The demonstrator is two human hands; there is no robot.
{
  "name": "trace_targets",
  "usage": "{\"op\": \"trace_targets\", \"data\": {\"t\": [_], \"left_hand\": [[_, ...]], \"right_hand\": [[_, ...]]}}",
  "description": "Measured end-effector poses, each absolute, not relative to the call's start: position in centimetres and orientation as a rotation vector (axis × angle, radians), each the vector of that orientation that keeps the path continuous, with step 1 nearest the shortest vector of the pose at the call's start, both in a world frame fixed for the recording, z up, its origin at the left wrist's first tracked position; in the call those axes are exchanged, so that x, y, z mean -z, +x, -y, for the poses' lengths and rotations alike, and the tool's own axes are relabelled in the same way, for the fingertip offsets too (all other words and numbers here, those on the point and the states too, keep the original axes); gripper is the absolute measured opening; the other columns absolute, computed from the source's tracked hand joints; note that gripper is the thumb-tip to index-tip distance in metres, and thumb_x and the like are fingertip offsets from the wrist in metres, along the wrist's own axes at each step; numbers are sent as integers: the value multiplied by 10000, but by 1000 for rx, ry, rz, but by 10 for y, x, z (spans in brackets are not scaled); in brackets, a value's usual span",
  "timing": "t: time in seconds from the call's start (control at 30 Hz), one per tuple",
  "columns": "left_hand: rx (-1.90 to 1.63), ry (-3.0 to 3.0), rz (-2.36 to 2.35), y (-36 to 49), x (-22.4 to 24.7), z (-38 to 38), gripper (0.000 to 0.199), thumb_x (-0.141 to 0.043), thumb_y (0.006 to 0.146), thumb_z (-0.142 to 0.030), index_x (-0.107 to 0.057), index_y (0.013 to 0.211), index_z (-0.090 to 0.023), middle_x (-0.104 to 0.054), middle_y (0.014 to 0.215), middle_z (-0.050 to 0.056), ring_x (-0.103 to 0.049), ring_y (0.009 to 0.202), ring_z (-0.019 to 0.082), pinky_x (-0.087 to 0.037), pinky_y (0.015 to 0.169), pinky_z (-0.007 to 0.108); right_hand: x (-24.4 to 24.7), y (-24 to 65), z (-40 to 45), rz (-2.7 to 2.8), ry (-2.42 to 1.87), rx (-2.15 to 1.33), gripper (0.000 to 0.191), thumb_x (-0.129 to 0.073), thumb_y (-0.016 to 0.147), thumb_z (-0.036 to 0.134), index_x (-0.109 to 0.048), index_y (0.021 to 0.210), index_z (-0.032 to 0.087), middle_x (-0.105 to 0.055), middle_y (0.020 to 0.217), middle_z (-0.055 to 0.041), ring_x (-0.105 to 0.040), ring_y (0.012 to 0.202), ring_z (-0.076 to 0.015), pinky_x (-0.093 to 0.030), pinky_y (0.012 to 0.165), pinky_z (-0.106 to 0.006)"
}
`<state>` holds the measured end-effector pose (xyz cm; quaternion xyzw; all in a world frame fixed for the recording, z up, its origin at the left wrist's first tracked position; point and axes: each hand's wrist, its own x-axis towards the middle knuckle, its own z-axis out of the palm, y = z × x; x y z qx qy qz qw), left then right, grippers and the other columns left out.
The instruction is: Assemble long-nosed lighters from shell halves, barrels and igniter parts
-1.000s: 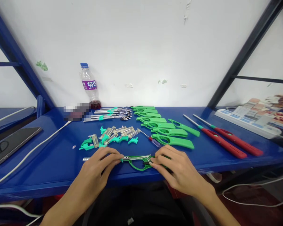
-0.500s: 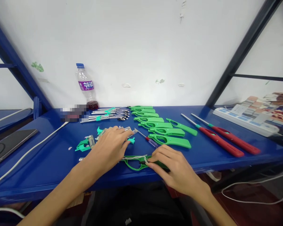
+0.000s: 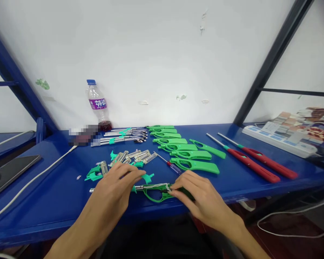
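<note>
Green plastic is lying open along the near edge of the blue table (image 3: 232, 180), where the half-shell (image 3: 157, 201) is sitting in easy reach of both hands; its body is passing under the right hand (image 3: 198, 194), whose thumb and fingers are closing together on it beside the white wires (image 3: 155, 186), presumably for steadying the shell and keeping the loose strands inside; a metal tube (image 3: 139, 188) is extending from the shell's narrow end and running behind the left hand (image 3: 118, 187); that hand's fingertips are clamping one end of a teal trigger piece (image 3: 148, 178), leaving its forked end free and pointing towards the shell, though the thumb's exact contact is hiding behind the fingers; clear tanks (image 3: 142, 156) are lying just beyond, likely for quick picking by the left hand; metal rods (image 3: 116, 139) are resting in a neat stack farther back, their wires all trailing one way; closed-looking green shells (image 3: 205, 167) are forming a tidy column to the right, perhaps for easy counting; a screwdriver (image 3: 174, 167) is lying between tanks and column, apparently staying handy; two red lighters (image 3: 259, 169) are lying apart.
</note>
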<state>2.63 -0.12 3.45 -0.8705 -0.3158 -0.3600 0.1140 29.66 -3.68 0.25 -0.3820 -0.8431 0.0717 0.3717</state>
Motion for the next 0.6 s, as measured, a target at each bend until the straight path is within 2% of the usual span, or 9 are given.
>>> {"op": "trace_targets", "data": {"t": [0.13, 0.33, 0.6], "left_hand": [[1134, -2679, 876, 28, -29, 15, 290, -488, 1044, -49, -697, 1145, -224, -723, 993, 13, -650, 877, 158, -524, 769, 261], [1102, -2721, 826, 41, -15, 12, 339, -469, 1026, -4, -708, 1165, -200, -719, 994, 33, -609, 838, 175, -529, 744, 289], [1115, -2744, 850, 45, -6, 12, 362, -490, 1004, 27, -707, 1213, -174, -706, 1065, 63, -593, 916, 181, -525, 788, 288]], "right_hand": [[-3, 296, 37, 2169, -978, -160, 90, -595, 1078, 255, -635, 1010, 211, -732, 935, -18, -634, 846, -189, -457, 744, -317], [-2, 298, 36, 2187, -959, -141, 95, -613, 1070, 272, -639, 1001, 211, -734, 935, -13, -621, 839, -185, -454, 731, -318], [0, 300, 34, 2191, -950, -157, 86, -632, 1060, 285, -663, 1017, 216, -732, 943, -12, -619, 871, -186, -464, 759, -321]]}}
